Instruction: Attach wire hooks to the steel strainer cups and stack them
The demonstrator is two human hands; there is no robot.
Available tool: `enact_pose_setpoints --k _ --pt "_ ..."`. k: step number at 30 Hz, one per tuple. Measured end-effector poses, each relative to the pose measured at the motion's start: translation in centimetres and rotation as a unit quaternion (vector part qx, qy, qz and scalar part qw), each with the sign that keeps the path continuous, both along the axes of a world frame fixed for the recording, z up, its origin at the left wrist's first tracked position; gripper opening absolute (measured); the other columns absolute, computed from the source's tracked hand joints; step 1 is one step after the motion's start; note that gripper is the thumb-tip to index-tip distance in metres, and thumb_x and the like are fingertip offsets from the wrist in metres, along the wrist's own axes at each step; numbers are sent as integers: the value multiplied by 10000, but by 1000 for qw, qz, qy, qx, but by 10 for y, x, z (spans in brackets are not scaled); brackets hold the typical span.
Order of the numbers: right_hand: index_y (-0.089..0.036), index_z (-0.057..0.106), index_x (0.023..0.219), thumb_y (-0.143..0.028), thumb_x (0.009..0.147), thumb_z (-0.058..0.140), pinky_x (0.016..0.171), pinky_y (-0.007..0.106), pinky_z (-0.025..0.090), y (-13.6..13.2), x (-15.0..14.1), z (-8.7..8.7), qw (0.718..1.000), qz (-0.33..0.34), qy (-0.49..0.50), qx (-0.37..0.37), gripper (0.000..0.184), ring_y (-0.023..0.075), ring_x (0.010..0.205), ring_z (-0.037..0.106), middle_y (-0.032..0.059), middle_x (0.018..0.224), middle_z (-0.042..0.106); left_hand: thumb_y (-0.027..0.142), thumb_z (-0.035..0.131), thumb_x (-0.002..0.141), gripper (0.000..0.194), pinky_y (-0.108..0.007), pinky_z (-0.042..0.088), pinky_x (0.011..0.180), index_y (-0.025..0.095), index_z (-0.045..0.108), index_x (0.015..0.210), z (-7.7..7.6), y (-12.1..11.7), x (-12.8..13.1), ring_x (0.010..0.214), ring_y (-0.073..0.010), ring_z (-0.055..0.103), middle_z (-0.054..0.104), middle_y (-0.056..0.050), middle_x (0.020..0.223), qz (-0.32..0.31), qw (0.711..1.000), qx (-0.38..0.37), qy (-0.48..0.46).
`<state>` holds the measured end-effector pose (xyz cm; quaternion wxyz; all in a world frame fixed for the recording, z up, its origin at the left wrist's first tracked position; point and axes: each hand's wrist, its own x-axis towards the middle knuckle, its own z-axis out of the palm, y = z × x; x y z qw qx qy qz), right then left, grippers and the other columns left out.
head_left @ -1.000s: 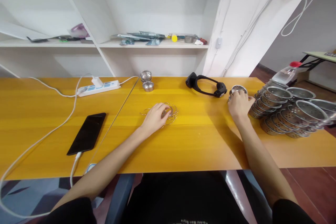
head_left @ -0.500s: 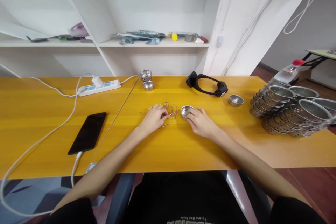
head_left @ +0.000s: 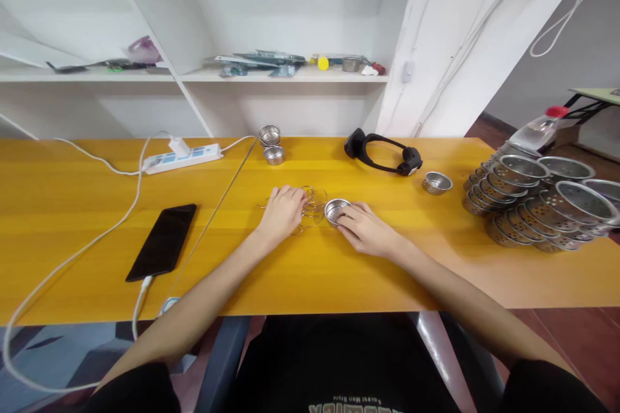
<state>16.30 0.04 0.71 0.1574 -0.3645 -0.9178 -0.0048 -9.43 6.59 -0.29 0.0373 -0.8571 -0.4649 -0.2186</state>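
Beneath and beside my left hand [head_left: 285,208] lies a wire rack [head_left: 317,204] of thin looped metal. My left fingers pinch its wire near the middle. A small perforated metal cup [head_left: 334,209] is in my right hand [head_left: 365,227], thumb and fingers closed on its right rim. The cup sits close to the right side of the wire rack, its open mouth facing up. Whether the cup touches the table [head_left: 310,274] is hard to make out.
Small metal cups [head_left: 274,155] stand at the back, and another cup [head_left: 436,183] is at right. Tall stacks of perforated cups [head_left: 552,206] and a bottle [head_left: 537,132] fill the right end. A black headset [head_left: 382,153], a phone [head_left: 161,242] and a power strip [head_left: 184,160] also lie there.
My right hand has brought the cup a little left, closer to the wire rack. My left hand stays at the rack, its fingers shifted slightly up.
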Motion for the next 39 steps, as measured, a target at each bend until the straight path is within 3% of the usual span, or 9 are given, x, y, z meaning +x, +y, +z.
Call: enact_pose_setpoints --k 5,11,16,21,25,28,30,34,39 --pt "-192 714 1105 -370 1071 604 1063 499 471 -1 5 9 997 -5 71 40 211 270 1086 668 126 1189 719 186 520 1061 152 -419 454 832 202 635 962 2 -2 -2 929 -301 644 757 -100 961 -8 996 80 -42" --pt "-209 674 1341 -289 1106 525 974 449 589 1 11 13 974 -34 209 87 289 269 1145 680 157 1257 677 177 498 1089 118 -347 470 765 202 599 1033 5 -13 4 831 -229 629 731 -64 940 -96 973 157 -141" --pt "-228 719 1341 -263 1106 530 936 413 608 0 7 13 954 8 300 16 304 237 1076 705 128 1202 712 186 475 1103 126 -324 488 756 200 589 1051 2 -28 21 820 -204 625 714 -51 914 -160 959 147 -180" --pt "-225 815 1149 -307 1073 615 777 344 575 -3 2 17 927 7 364 -89 229 182 793 681 62 905 736 220 474 1109 142 -343 520 779 203 604 1053 1 -37 34 836 -203 635 716 -57 927 -192 951 112 -215" --pt "-198 829 1031 -394 1006 713 648 297 487 -1 4 21 883 -38 434 -174 229 145 658 598 28 780 686 356 607 1069 201 -420 558 932 226 587 1220 -1 -39 39 1036 -243 671 726 -86 1117 -180 945 44 -269" --pt "-192 824 983 -468 949 767 618 285 441 1 7 26 830 -64 503 -232 284 129 640 539 23 783 677 542 842 872 790 -560 510 1093 243 445 1486 -7 -36 42 1305 -355 613 642 -163 1415 -149 957 -28 -246" --pt "-191 826 970 -495 925 787 595 276 396 2 9 28 804 -78 531 -256 310 122 631 493 5 730 628 557 929 759 1008 -638 453 1149 248 383 1549 -13 -33 45 1385 -417 562 593 -192 1497 -138 964 -70 -216" --pt "-176 815 893 -524 934 765 561 274 288 3 8 27 771 -78 554 -306 353 107 593 382 -32 621 473 400 937 771 958 -648 454 1150 275 382 1542 -20 -25 49 1380 -412 577 616 -164 1467 -155 954 -126 -225" --pt "-172 721 729 -515 900 801 566 271 265 -1 3 24 710 -28 575 -404 391 95 577 286 -56 602 355 239 823 823 732 -557 512 1113 259 445 1449 -16 -23 46 1300 -331 611 593 -140 1399 -215 924 -72 -307"
